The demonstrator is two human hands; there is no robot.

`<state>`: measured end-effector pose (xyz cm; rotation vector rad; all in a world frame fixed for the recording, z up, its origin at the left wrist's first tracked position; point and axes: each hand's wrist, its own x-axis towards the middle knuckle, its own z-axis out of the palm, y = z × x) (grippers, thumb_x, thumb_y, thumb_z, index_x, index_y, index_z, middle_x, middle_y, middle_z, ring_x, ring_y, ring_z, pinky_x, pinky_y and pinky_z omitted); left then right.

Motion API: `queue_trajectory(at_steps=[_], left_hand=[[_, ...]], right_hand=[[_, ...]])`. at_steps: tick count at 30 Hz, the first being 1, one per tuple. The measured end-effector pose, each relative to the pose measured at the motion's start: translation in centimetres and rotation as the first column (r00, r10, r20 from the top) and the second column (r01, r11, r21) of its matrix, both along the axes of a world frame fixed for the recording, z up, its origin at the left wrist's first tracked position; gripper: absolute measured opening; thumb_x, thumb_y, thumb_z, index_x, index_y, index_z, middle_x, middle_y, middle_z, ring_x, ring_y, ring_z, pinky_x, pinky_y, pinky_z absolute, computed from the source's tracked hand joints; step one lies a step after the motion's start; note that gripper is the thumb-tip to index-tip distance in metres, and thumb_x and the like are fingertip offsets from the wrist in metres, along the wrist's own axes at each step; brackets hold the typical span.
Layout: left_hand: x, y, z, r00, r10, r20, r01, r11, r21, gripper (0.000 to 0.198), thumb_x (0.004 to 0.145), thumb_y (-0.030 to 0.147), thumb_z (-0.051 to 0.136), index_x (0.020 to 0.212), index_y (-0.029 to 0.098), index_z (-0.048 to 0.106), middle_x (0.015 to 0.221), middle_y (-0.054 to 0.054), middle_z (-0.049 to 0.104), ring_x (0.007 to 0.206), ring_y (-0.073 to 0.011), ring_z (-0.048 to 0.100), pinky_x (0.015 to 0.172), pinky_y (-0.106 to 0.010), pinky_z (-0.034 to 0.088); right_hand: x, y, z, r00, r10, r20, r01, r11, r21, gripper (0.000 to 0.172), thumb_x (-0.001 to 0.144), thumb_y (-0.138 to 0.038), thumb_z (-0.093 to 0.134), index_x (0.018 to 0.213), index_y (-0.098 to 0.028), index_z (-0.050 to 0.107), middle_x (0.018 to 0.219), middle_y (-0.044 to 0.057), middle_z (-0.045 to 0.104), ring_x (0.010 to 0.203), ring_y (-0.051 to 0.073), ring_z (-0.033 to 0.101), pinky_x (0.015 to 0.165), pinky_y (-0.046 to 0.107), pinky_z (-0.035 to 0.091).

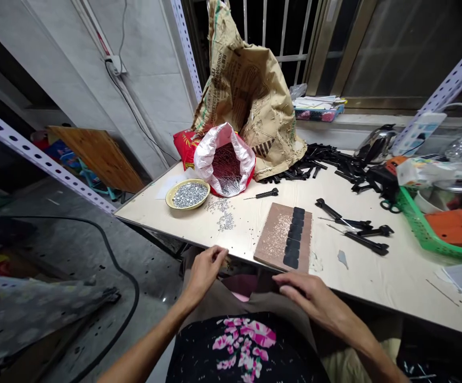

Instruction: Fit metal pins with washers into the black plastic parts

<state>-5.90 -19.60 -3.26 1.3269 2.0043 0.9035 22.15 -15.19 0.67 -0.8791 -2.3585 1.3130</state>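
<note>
My left hand (209, 268) hovers at the table's front edge, thumb and fingers pressed together; whatever they pinch, if anything, is hidden. Over my lap, by the near edge of a brown board (266, 246), my right hand (304, 293) has its fingers stretched out, apparently holding nothing. A row of black flat pieces (294, 236) lies along the board, beside scattered pale bits. Small shiny metal parts (226, 219) are strewn left of the board. Several black handles with thin metal shafts (361, 242) lie to its right, and another black handle (266, 193) behind it.
A yellow bowl (168, 201) holds small metal parts. Behind it an opened red-and-white bag (202, 159) contains thin rods. A large brown paper sack (273, 106) stands against the window, beside a heap of black handles (334, 159). A green basket (422, 229) occupies the right side.
</note>
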Motion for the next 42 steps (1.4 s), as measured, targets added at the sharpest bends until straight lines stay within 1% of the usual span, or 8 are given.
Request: queue_trajectory(at_steps=[3, 7, 15, 22, 27, 30, 34, 42], left_hand=[[-0.6, 2.2, 0.2, 0.927, -0.021, -0.375, 0.106, 0.973, 0.207, 0.029, 0.089, 0.038, 0.045, 0.097, 0.021, 0.066, 0.090, -0.007, 0.063, 0.086, -0.0211, 0.058, 0.077, -0.030, 0.042], [-1.3, 6.0, -0.9, 0.808, -0.054, -0.586, 0.170, 0.975, 0.144, 0.029, 0.091, 0.028, 0.042, 0.108, 0.022, 0.065, 0.090, -0.009, 0.057, 0.090, -0.0234, 0.051, 0.069, -0.029, 0.041], [-2.1, 9.2, -2.2, 0.704, -0.179, -0.687, 0.287, 0.957, 0.045, 0.022, 0.090, 0.023, 0.045, 0.088, 0.023, 0.067, 0.091, -0.011, 0.054, 0.092, -0.0253, 0.042, 0.065, -0.031, 0.038], [-2.6, 10.4, -1.8, 0.702, -0.230, -0.674, 0.345, 0.938, 0.040, 0.020, 0.087, 0.017, 0.048, 0.078, 0.018, 0.066, 0.085, -0.011, 0.058, 0.090, -0.0251, 0.046, 0.075, -0.035, 0.040], [-3.5, 10.8, -0.8, 0.999, -0.029, 0.027, 0.021, 0.964, 0.267, 0.011, 0.080, 0.028, 0.062, 0.077, 0.018, 0.067, 0.078, -0.006, 0.063, 0.077, -0.0203, 0.053, 0.071, -0.030, 0.043], [-3.8, 11.0, 0.5, 0.710, 0.093, 0.698, -0.225, 0.969, 0.100, 0.020, 0.071, 0.032, 0.072, 0.076, 0.015, 0.065, 0.070, -0.002, 0.061, 0.056, -0.0116, 0.051, 0.055, -0.024, 0.042], [-3.3, 11.2, 2.2, 0.286, 0.100, 0.953, -0.269, 0.963, -0.020, 0.023, 0.066, 0.022, 0.077, 0.082, 0.012, 0.064, 0.070, -0.001, 0.063, 0.056, -0.0075, 0.056, 0.057, -0.020, 0.049], [-0.5, 11.2, 3.9, 0.203, 0.016, 0.979, -0.235, 0.971, 0.033, 0.019, 0.068, 0.018, 0.076, 0.080, 0.011, 0.063, 0.070, -0.001, 0.066, 0.062, -0.0086, 0.062, 0.064, -0.020, 0.055]], right_hand=[[0.1, 2.1, 0.5, 0.998, -0.056, -0.015, 0.057, 0.995, 0.082, 0.029, 0.094, -0.038, 0.042, 0.107, -0.024, 0.064, 0.104, 0.004, 0.066, 0.094, 0.017, 0.061, 0.083, 0.030, 0.048], [-2.2, 6.7, 1.2, 0.993, -0.093, -0.075, 0.110, 0.957, 0.268, 0.029, 0.096, -0.035, 0.040, 0.103, -0.022, 0.064, 0.094, 0.004, 0.067, 0.084, 0.016, 0.062, 0.074, 0.029, 0.049], [-11.2, 18.6, -2.8, 0.955, -0.226, 0.193, 0.030, 0.718, 0.695, 0.025, 0.096, -0.021, 0.040, 0.108, -0.017, 0.061, 0.102, 0.008, 0.062, 0.087, 0.015, 0.057, 0.071, 0.024, 0.042], [-16.1, 23.6, -5.5, 0.934, -0.235, 0.267, -0.046, 0.663, 0.747, 0.023, 0.094, -0.014, 0.041, 0.086, -0.013, 0.063, 0.093, 0.009, 0.061, 0.092, 0.018, 0.051, 0.079, 0.032, 0.037], [-16.5, 24.7, -4.4, 0.954, -0.165, 0.251, -0.083, 0.656, 0.750, 0.021, 0.092, -0.010, 0.041, 0.090, -0.014, 0.062, 0.090, 0.010, 0.060, 0.087, 0.019, 0.052, 0.084, 0.034, 0.039], [-15.9, 22.7, -1.9, 0.988, -0.118, 0.095, 0.006, 0.658, 0.753, 0.024, 0.097, -0.019, 0.035, 0.105, -0.015, 0.057, 0.103, 0.010, 0.056, 0.093, 0.016, 0.052, 0.086, 0.029, 0.041], [-14.5, 17.3, 1.0, 0.975, -0.050, -0.217, 0.186, 0.718, 0.671, 0.023, 0.095, -0.022, 0.039, 0.107, -0.016, 0.057, 0.102, 0.008, 0.055, 0.092, 0.015, 0.054, 0.081, 0.026, 0.045], [-12.3, 12.4, 0.9, 0.991, -0.117, -0.066, 0.129, 0.688, 0.714, 0.027, 0.092, -0.018, 0.046, 0.113, -0.022, 0.062, 0.090, 0.004, 0.059, 0.085, 0.014, 0.054, 0.074, 0.025, 0.044]])
